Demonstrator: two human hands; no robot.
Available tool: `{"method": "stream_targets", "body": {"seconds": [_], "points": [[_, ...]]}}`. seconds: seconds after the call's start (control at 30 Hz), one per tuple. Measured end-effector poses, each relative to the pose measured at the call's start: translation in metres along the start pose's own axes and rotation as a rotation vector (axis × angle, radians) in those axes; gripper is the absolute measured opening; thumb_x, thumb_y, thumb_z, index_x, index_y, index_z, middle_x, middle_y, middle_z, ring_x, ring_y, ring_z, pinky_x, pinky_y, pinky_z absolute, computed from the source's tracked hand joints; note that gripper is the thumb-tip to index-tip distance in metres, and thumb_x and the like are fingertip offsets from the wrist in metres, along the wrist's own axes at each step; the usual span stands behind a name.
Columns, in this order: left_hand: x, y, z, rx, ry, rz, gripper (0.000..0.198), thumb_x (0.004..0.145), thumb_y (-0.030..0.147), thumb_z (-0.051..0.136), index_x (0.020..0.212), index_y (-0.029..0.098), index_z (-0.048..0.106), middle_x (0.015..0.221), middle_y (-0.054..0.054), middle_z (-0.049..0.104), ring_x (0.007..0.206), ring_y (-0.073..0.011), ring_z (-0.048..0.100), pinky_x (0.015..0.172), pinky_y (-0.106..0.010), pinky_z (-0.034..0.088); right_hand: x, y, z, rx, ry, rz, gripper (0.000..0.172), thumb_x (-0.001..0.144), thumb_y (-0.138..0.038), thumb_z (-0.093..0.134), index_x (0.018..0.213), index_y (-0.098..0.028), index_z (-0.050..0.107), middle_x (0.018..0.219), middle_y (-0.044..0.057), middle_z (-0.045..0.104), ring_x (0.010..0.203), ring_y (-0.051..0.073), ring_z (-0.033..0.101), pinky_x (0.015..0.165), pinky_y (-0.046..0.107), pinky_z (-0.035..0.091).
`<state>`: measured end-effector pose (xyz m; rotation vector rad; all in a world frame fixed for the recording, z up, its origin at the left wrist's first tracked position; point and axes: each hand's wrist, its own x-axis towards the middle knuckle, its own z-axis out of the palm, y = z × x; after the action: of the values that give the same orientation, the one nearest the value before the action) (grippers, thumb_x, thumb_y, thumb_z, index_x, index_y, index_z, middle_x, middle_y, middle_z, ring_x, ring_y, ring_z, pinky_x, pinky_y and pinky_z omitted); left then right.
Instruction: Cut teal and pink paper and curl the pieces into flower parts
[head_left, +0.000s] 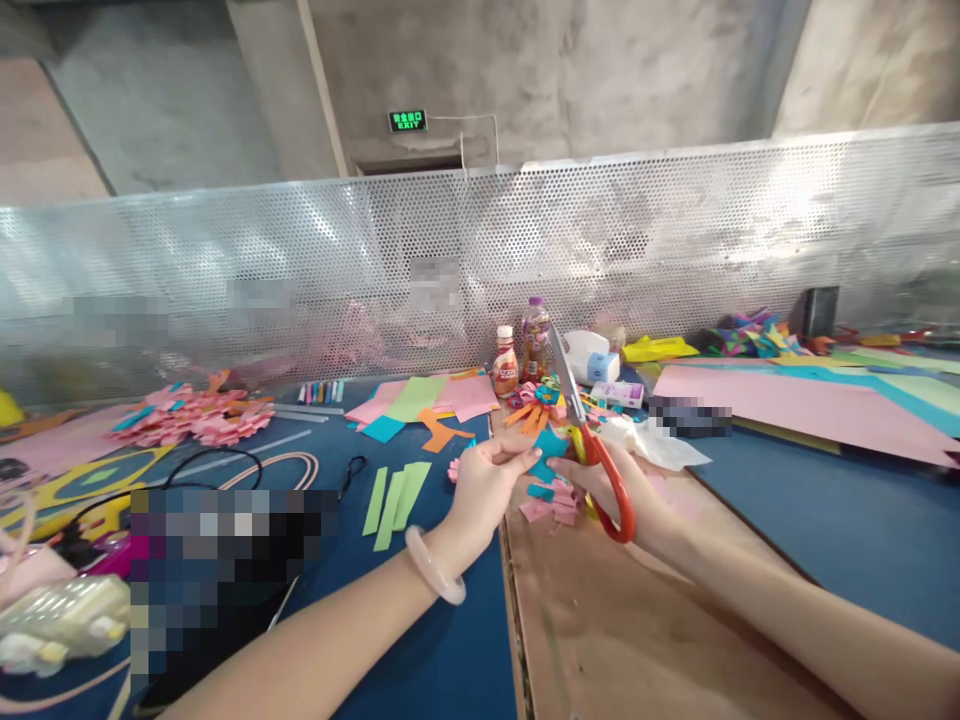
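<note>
Between the thumb and fingers of my left hand [484,490] is a small piece of blue paper [551,452]. A pale bangle [435,567] circles that wrist. My right hand [622,485] grips red-and-yellow-handled scissors [598,450], their blades pointing up and away from me. The right fingertips also reach the edge of the blue paper. Below both hands, pink and blue paper scraps [553,508] lie on the brown board. Several green paper strips [396,502] rest on the blue surface left of my left hand.
Two bottles [505,362] stand at the back, near a tissue pack [602,367]. A heap of pink cut paper [202,415] lies at left, beside cables. Large pink sheets [795,405] cover the right back. A perforated metal panel [300,270] runs behind everything.
</note>
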<state>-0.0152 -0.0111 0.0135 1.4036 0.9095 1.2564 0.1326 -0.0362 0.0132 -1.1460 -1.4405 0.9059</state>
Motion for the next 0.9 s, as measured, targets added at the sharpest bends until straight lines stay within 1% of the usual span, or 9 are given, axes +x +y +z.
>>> {"method": "stream_targets", "body": {"seconds": [0.07,0.2,0.33,0.4,0.47,0.6,0.73,0.8,0.9], "points": [[0.0,0.001,-0.001,0.025,-0.011,-0.002,0.011,0.066,0.025,0.067,0.071,0.015,0.067,0.077,-0.005,0.067,0.075,-0.0182,0.061,0.071,-0.03,0.046,0.001,-0.002,-0.002,0.02,0.043,0.024,0.023,0.067,-0.037,0.061,0.067,-0.018,0.049,0.054,-0.004,0.047,0.046,0.009,0.045,0.042,0.022,0.037],[0.0,0.001,-0.002,0.077,-0.027,0.001,0.015,0.067,0.03,0.067,0.071,0.015,0.067,0.076,-0.006,0.067,0.075,-0.0192,0.061,0.071,-0.031,0.046,0.001,-0.002,-0.002,0.072,0.076,0.044,0.025,0.064,-0.037,0.064,0.066,-0.017,0.049,0.053,-0.004,0.047,0.044,0.009,0.043,0.041,0.022,0.035],[0.0,0.0,-0.002,0.079,-0.061,-0.005,0.019,0.067,0.034,0.067,0.071,0.015,0.067,0.075,-0.006,0.068,0.075,-0.0202,0.062,0.072,-0.032,0.047,0.002,0.005,-0.003,0.148,0.071,0.002,0.022,0.067,-0.034,0.064,0.071,-0.018,0.05,0.053,-0.005,0.048,0.043,0.008,0.044,0.04,0.02,0.033],[0.0,-0.001,-0.001,0.059,-0.075,-0.005,0.018,0.067,0.033,0.067,0.072,0.016,0.067,0.077,-0.006,0.068,0.075,-0.02,0.062,0.071,-0.032,0.047,0.004,0.012,-0.005,0.164,0.087,0.028,0.023,0.068,-0.035,0.064,0.072,-0.018,0.049,0.052,-0.005,0.048,0.04,0.008,0.043,0.037,0.02,0.032],[0.0,-0.002,-0.001,0.045,-0.071,-0.018,0.017,0.066,0.032,0.068,0.071,0.016,0.067,0.076,-0.006,0.068,0.073,-0.0191,0.062,0.069,-0.031,0.047,0.007,0.017,-0.007,0.175,0.111,0.052,0.024,0.068,-0.036,0.065,0.072,-0.018,0.049,0.049,-0.005,0.048,0.038,0.009,0.043,0.035,0.02,0.032],[0.001,-0.003,0.0,0.047,-0.041,-0.071,0.018,0.064,0.031,0.07,0.071,0.015,0.066,0.072,-0.004,0.068,0.069,-0.0169,0.061,0.068,-0.029,0.046,0.012,0.02,-0.01,0.206,0.111,0.019,0.025,0.066,-0.035,0.067,0.072,-0.018,0.049,0.048,-0.006,0.047,0.036,0.009,0.043,0.033,0.02,0.032],[0.003,-0.006,0.001,0.031,-0.043,-0.108,0.021,0.063,0.032,0.071,0.074,0.014,0.066,0.073,-0.006,0.068,0.069,-0.0163,0.061,0.068,-0.029,0.047,0.014,0.021,-0.01,0.225,0.185,0.022,0.028,0.063,-0.034,0.069,0.076,-0.019,0.049,0.053,-0.006,0.049,0.037,0.008,0.044,0.034,0.02,0.034],[0.003,-0.007,0.001,0.022,-0.068,-0.107,0.022,0.064,0.032,0.07,0.076,0.014,0.066,0.074,-0.006,0.068,0.068,-0.0162,0.061,0.066,-0.028,0.047,0.015,0.02,-0.012,0.211,0.173,0.024,0.027,0.063,-0.032,0.069,0.076,-0.019,0.049,0.052,-0.006,0.049,0.036,0.008,0.045,0.034,0.02,0.034],[0.003,-0.008,0.001,0.037,-0.149,-0.104,0.019,0.067,0.032,0.067,0.077,0.015,0.067,0.073,-0.006,0.067,0.067,-0.0162,0.06,0.062,-0.027,0.046,0.013,0.018,-0.015,0.148,0.098,0.018,0.022,0.065,-0.03,0.065,0.076,-0.019,0.05,0.05,-0.007,0.048,0.036,0.008,0.044,0.034,0.02,0.033]]}}
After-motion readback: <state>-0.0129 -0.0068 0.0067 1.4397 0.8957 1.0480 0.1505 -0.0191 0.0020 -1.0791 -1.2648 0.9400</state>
